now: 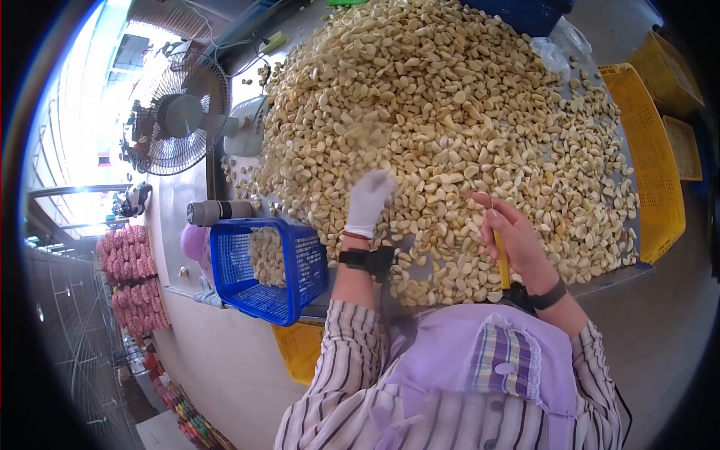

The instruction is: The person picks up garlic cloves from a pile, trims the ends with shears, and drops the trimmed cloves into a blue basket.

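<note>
A large heap of pale, flat, bean-like pieces [450, 97] covers the table in front of me. My left hand [370, 196], in a white glove, is over the heap's near side, its fingers bent together; whatever they may hold is too small to make out. My bare right hand [511, 238] is to its right, closed round a yellow-handled tool [501, 259] that points down toward the table edge. Its thumb and forefinger are near each other above the pieces. A blue basket [302, 274] with some pale pieces inside stands left of my left arm.
A grey bottle [217, 212] lies behind the basket. At the left is a fan [178, 115]. A yellow crate [649, 161] stands along the right edge, with a clear plastic bag [552, 56] near the back right. A blue container [525, 13] is at the far edge.
</note>
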Action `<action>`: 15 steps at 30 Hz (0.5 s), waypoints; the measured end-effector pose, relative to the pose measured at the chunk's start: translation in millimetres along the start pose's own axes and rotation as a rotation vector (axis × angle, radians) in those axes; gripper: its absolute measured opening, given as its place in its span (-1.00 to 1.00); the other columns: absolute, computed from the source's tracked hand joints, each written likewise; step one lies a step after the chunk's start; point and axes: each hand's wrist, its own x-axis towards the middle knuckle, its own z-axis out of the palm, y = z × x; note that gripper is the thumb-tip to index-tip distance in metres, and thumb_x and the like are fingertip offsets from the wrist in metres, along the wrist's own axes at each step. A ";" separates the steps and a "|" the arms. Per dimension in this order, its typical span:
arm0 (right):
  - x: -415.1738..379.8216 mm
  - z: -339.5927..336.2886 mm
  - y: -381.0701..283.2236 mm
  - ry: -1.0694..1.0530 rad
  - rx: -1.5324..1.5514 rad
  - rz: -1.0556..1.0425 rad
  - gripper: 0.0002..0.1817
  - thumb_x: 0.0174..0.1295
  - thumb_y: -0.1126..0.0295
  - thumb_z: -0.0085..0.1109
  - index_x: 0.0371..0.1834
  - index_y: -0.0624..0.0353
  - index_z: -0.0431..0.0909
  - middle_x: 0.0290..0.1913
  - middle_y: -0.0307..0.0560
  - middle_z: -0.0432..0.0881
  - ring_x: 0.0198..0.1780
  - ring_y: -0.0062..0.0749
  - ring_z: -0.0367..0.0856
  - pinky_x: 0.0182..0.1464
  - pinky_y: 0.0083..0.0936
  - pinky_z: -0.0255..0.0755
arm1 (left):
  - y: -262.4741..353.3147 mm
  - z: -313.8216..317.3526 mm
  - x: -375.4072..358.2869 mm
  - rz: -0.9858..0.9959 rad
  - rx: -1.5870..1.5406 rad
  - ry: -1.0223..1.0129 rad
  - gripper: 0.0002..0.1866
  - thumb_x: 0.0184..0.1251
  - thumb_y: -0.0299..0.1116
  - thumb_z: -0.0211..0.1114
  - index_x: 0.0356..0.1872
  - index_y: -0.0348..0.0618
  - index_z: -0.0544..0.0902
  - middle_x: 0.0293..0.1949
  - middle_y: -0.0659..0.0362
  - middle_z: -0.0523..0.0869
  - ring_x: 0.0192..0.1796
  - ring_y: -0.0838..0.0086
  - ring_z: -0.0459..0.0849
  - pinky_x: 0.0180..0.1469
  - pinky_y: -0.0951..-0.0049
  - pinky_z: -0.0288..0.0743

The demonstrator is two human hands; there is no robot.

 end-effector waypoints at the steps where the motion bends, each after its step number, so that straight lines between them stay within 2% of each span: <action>1: -2.0 -1.3 0.3 0.020 -0.007 -0.005 -0.60 0.37 0.27 -0.07 0.23 0.15 0.36 -0.58 -0.33 0.40 -0.69 -0.70 0.29 -0.62 -0.77 0.23 | 3.8 -7.0 -6.7 0.040 -0.461 -0.072 -0.68 0.24 -0.26 0.26 -0.09 -0.26 0.58 -0.27 0.21 0.64 -0.32 0.51 0.61 -0.40 0.60 0.47; 3: 1.5 -5.5 0.3 0.038 0.023 0.004 -0.60 0.38 0.26 -0.07 0.22 0.16 0.37 -0.59 -0.33 0.40 -0.69 -0.71 0.29 -0.62 -0.78 0.22 | 24.8 -3.9 -24.9 0.162 -0.919 -0.008 -0.68 0.25 -0.28 0.24 -0.01 -0.16 0.54 -0.32 0.22 0.66 -0.41 0.59 0.59 -0.49 0.63 0.42; 4: 3.7 -6.5 1.4 0.049 0.044 0.015 -0.60 0.38 0.26 -0.07 0.22 0.16 0.37 -0.59 -0.34 0.40 -0.69 -0.71 0.28 -0.62 -0.78 0.21 | 21.3 -9.4 -22.8 0.155 -0.914 -0.007 -0.68 0.25 -0.28 0.24 -0.01 -0.16 0.54 -0.32 0.22 0.66 -0.41 0.59 0.59 -0.49 0.63 0.42; 6: 7.7 -5.4 5.2 0.026 0.051 0.004 -0.60 0.38 0.26 -0.07 0.21 0.16 0.38 -0.59 -0.34 0.40 -0.70 -0.71 0.27 -0.62 -0.79 0.20 | 9.1 -24.9 -12.8 0.176 -1.185 0.078 -0.78 0.24 -0.28 0.22 -0.24 -0.23 0.56 -0.31 0.20 0.67 -0.32 0.45 0.63 -0.28 0.42 0.52; 7: 9.4 -4.3 6.6 0.003 0.051 -0.016 -0.61 0.37 0.25 -0.06 0.21 0.17 0.38 -0.59 -0.35 0.40 -0.70 -0.72 0.26 -0.62 -0.79 0.19 | 3.9 -26.8 -5.0 0.175 -1.184 0.084 -0.78 0.24 -0.28 0.22 -0.24 -0.23 0.56 -0.31 0.20 0.67 -0.32 0.45 0.63 -0.28 0.42 0.52; 9: 12.3 -0.4 8.3 -0.009 0.036 0.013 -0.61 0.37 0.26 -0.06 0.20 0.17 0.39 -0.59 -0.35 0.40 -0.71 -0.72 0.26 -0.63 -0.79 0.19 | 3.1 -27.3 11.4 0.096 0.315 0.161 -0.75 0.21 -0.24 0.22 -0.28 -0.24 0.55 -0.18 0.11 0.65 -0.26 0.33 0.65 -0.17 0.31 0.52; 10: 13.1 1.4 9.1 -0.015 0.022 0.040 -0.61 0.37 0.26 -0.05 0.20 0.18 0.39 -0.59 -0.35 0.39 -0.71 -0.72 0.26 -0.63 -0.79 0.19 | 7.7 -20.3 13.6 0.075 0.698 0.056 -0.69 0.15 -0.17 0.25 -0.22 -0.21 0.60 -0.20 0.06 0.65 -0.23 0.21 0.65 -0.14 0.30 0.52; 11: 13.6 2.2 9.6 -0.019 0.019 0.040 -0.61 0.37 0.26 -0.05 0.20 0.18 0.39 -0.59 -0.35 0.39 -0.71 -0.72 0.26 -0.63 -0.79 0.19 | 4.5 -13.5 13.9 0.074 0.696 0.060 -0.69 0.15 -0.17 0.25 -0.22 -0.21 0.60 -0.20 0.06 0.65 -0.23 0.21 0.65 -0.14 0.30 0.52; 13: 13.7 1.7 10.5 -0.006 -0.021 0.042 -0.62 0.36 0.27 -0.04 0.19 0.17 0.40 -0.59 -0.35 0.40 -0.70 -0.72 0.27 -0.63 -0.78 0.19 | -11.2 -4.2 21.0 0.280 1.029 0.284 -0.57 0.06 -0.20 0.35 -0.10 -0.29 0.62 -0.37 0.15 0.67 -0.42 0.52 0.59 -0.28 0.49 0.47; 14: 12.4 1.0 9.6 0.003 -0.018 0.041 -0.62 0.36 0.27 -0.04 0.19 0.17 0.40 -0.59 -0.35 0.40 -0.70 -0.72 0.27 -0.63 -0.78 0.19 | -28.5 -10.6 29.4 0.483 1.041 0.332 -0.61 0.11 -0.28 0.33 -0.07 -0.31 0.60 -0.41 0.18 0.65 -0.52 0.58 0.54 -0.40 0.56 0.44; 15: 10.2 1.3 8.1 0.000 -0.001 0.046 -0.61 0.35 0.27 -0.03 0.19 0.18 0.39 -0.59 -0.34 0.41 -0.70 -0.72 0.28 -0.63 -0.78 0.19 | -22.6 -10.0 24.2 0.483 1.040 0.323 -0.61 0.11 -0.28 0.33 -0.07 -0.31 0.60 -0.41 0.18 0.65 -0.52 0.58 0.54 -0.40 0.56 0.44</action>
